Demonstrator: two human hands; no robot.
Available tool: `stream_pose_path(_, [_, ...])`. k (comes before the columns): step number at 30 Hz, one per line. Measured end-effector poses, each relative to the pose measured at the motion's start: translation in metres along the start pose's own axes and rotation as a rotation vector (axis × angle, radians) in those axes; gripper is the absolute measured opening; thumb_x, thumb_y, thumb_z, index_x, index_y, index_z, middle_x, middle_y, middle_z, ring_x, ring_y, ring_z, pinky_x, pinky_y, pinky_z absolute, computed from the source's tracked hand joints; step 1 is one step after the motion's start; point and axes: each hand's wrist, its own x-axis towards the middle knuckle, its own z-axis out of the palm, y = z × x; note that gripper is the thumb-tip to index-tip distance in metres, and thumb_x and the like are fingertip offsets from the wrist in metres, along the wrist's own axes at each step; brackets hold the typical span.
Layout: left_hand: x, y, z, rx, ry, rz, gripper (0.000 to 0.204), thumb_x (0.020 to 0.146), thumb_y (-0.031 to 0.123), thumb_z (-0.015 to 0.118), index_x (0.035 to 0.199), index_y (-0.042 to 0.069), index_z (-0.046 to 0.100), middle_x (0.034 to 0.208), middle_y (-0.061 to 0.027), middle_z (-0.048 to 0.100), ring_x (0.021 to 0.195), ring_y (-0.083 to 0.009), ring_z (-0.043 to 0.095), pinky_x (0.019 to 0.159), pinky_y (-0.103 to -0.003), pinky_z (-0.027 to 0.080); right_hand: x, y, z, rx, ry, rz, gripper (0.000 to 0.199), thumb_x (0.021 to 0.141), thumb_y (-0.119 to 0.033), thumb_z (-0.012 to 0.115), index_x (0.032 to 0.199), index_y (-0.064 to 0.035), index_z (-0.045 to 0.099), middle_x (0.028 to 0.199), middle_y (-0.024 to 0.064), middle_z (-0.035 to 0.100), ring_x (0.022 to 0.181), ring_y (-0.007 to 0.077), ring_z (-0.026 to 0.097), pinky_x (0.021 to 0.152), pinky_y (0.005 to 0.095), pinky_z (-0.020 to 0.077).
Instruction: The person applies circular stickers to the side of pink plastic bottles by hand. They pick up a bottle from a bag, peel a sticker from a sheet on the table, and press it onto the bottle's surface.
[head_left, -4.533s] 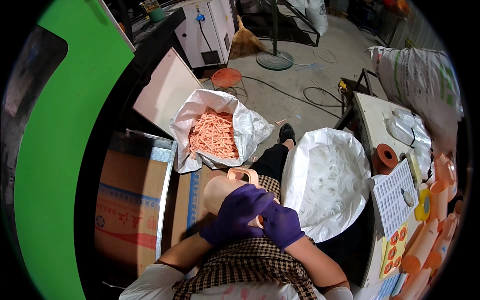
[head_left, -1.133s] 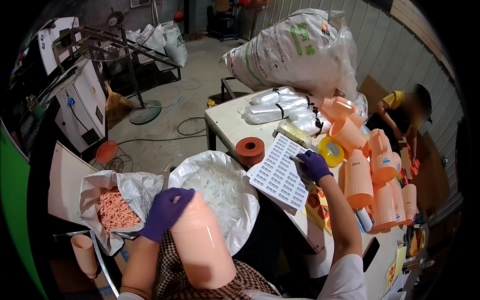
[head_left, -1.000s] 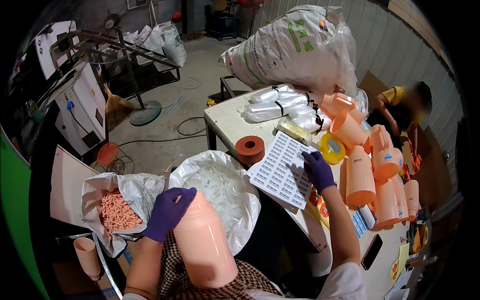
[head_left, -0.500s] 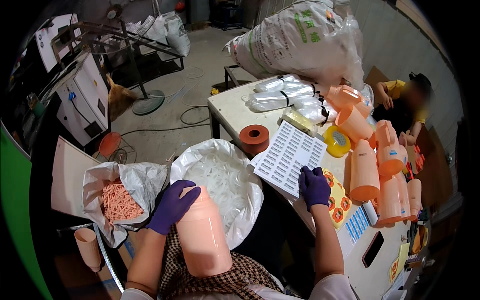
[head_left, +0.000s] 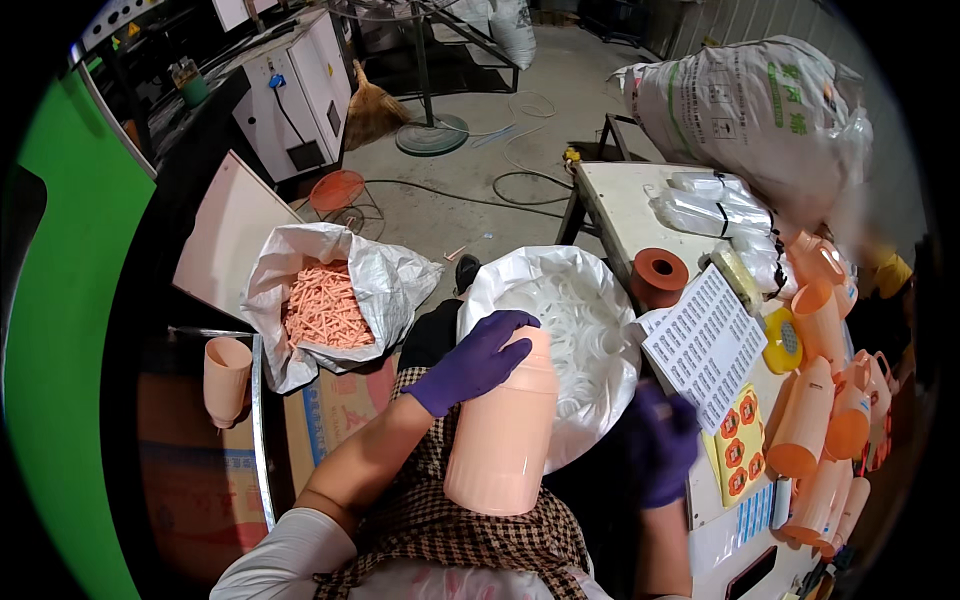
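My left hand [head_left: 478,362], in a purple glove, grips a peach plastic bottle-shaped shell [head_left: 505,440] round its narrower top. The shell rests tilted on my checked apron, with its wide end toward me. My right hand [head_left: 665,445], gloved the same way, is off the table's left edge and smeared by motion, so its fingers and anything in them are unclear. Nearest it on the table lie a white sheet of printed labels [head_left: 705,345] and a yellow sheet of red stickers [head_left: 738,455].
A white sack of clear plastic rings [head_left: 575,400] stands before me, left of the table. Further left is a sack of peach plastic sticks [head_left: 325,310]. The table holds brown tape [head_left: 659,277], yellow tape [head_left: 783,340], several peach shells [head_left: 803,418] and a phone [head_left: 750,575].
My right hand has left the label sheet and moved off the table's edge toward the shell. My left hand still holds the shell. The whole view has turned left.
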Motion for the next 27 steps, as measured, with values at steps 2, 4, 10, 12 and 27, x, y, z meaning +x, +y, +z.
stream_pose_path(2, [-0.005,-0.015,-0.001,-0.064,0.023,-0.021,0.032,0.099,0.021,0.059,0.125,0.002,0.057,0.123,-0.0153,0.06,0.116,-0.0288,0.056,0.103,-0.037,0.043,-0.009,-0.042,0.016,0.01,-0.11,-0.194,0.046,0.075,-0.018,0.076,0.119,-0.0293,0.074,0.096,0.0088,0.058,0.079,0.0235,0.058,0.064,0.0355,0.0493])
stream_pose_path(4, [-0.005,-0.016,0.0,-0.093,0.004,-0.025,0.035,0.1,0.021,0.059,0.128,0.0,0.054,0.123,-0.0151,0.059,0.118,-0.0282,0.055,0.105,-0.036,0.041,-0.015,-0.06,0.029,0.064,-0.132,-0.225,0.048,0.073,-0.017,0.078,0.119,-0.0286,0.073,0.094,0.0051,0.056,0.072,0.0202,0.054,0.059,0.0331,0.0474])
stream_pose_path(10, [-0.008,-0.022,-0.007,-0.135,-0.122,-0.049,0.046,0.102,0.022,0.054,0.141,0.0,0.043,0.14,-0.0141,0.048,0.134,-0.0237,0.043,0.114,-0.036,0.032,-0.016,-0.072,0.046,0.104,-0.148,-0.226,0.05,0.074,-0.017,0.081,0.121,-0.0293,0.071,0.092,0.0036,0.054,0.069,0.0186,0.053,0.057,0.0327,0.046])
stream_pose_path(12, [-0.008,-0.022,-0.009,-0.143,-0.14,-0.059,0.051,0.1,0.024,0.057,0.143,0.0,0.04,0.141,-0.0145,0.046,0.135,-0.0243,0.041,0.115,-0.036,0.031,-0.016,-0.076,0.049,0.071,-0.154,-0.228,0.05,0.075,-0.018,0.081,0.122,-0.0296,0.07,0.094,0.0035,0.053,0.069,0.019,0.053,0.056,0.0328,0.0456])
stream_pose_path(27, [-0.009,-0.011,-0.048,-0.362,-0.266,-0.287,0.076,0.07,0.027,0.088,0.131,0.0,0.052,0.123,-0.0107,0.056,0.117,-0.0208,0.055,0.102,-0.035,0.045,-0.031,-0.039,0.01,-0.081,-0.472,0.067,0.062,0.089,-0.019,0.066,0.148,-0.0243,0.048,0.081,0.0086,0.053,0.067,0.0259,0.055,0.054,0.0395,0.0468])
